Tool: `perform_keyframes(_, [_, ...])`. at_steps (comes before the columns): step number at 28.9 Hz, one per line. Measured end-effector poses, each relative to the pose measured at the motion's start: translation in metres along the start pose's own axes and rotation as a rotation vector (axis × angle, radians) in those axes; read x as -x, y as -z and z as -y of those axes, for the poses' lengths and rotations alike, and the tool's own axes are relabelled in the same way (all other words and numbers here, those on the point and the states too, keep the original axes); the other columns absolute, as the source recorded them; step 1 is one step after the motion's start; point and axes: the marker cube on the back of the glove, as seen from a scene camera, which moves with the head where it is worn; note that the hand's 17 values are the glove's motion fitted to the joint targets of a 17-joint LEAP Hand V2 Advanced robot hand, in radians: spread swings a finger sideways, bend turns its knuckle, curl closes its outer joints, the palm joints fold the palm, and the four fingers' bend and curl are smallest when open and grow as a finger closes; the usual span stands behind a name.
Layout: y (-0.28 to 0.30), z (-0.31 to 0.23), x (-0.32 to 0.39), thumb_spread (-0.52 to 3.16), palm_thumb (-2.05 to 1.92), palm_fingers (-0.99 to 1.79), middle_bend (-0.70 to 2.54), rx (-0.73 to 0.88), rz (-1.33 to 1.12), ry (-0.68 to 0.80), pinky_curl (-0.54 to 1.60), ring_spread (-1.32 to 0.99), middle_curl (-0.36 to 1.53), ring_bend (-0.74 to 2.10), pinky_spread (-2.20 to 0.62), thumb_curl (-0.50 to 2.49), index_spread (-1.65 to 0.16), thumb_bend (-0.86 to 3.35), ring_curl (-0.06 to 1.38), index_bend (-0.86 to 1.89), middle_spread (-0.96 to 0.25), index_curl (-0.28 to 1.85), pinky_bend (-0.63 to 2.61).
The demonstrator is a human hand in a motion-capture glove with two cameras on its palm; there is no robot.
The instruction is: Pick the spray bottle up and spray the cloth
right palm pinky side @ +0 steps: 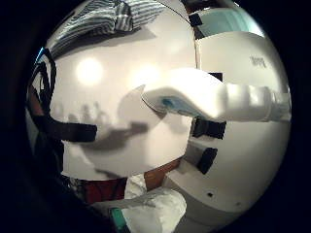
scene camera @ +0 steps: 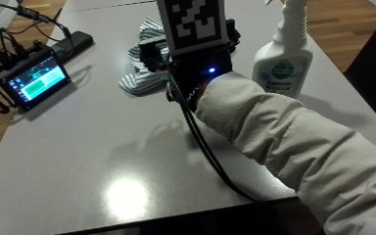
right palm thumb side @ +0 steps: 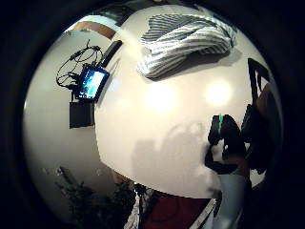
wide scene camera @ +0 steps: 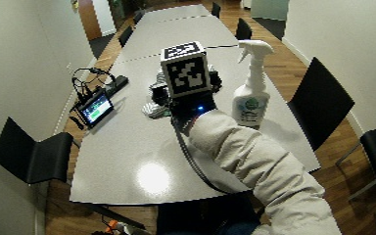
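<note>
The gloved hand (scene camera: 175, 68) hangs over the table (scene camera: 77, 156), mostly hidden behind its rig — whether the fingers are curled or straight I cannot tell. The bottle (scene camera: 282, 58) stands upright at the hand's three o'clock, apart from it. The striped cloth (scene camera: 139, 73) lies bunched just beyond — about eleven o'clock.

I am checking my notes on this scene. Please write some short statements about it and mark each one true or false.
1. The spray bottle stands upright on the table. True.
2. The gloved right hand holds the spray bottle. False: the bottle stands apart, beside the arm.
3. The striped cloth lies on the table. True.
4. The small screen is dark. False: it is lit.
</note>
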Motion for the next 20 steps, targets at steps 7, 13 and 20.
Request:
perform_keyframes(7, [0.002,-0.013,0.000,0.70,0.85,1.29,0.78,0.004,0.040,0.041,0.40,-0.15,0.37,0.84,-0.19,0.35,-0.19,0.28,0.41,0.34,-0.12,0.35,0.88])
perform_keyframes(13, [0.007,-0.065,-0.023,0.72,0.87,1.04,0.71,-0.023,0.172,0.151,0.39,-0.13,0.39,0.80,-0.20,0.39,-0.20,0.21,0.42,0.28,-0.09,0.38,0.74])
perform_keyframes(20, [0.017,-0.114,-0.114,0.78,0.94,0.83,0.56,-0.474,0.822,0.287,0.40,-0.10,0.37,0.66,-0.20,0.43,-0.20,0.19,0.41,0.18,-0.06,0.38,0.66])
